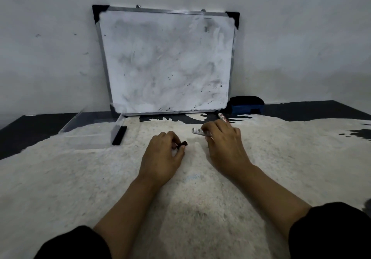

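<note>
The cap is off the marker, so uncapping looks done; writing on the smudged whiteboard is probably still to come; both hands lie low on the cream cloth in front of the whiteboard's lower edge; the left hand pinches the black cap; the right hand curls round the marker's white barrel, knuckles up.

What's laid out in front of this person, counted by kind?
Whiteboard: 1
Eraser: 1
White markers: 2
Marker cap: 1
Clear tray: 1
Black markers, seemingly: 2
Total: 8
</note>
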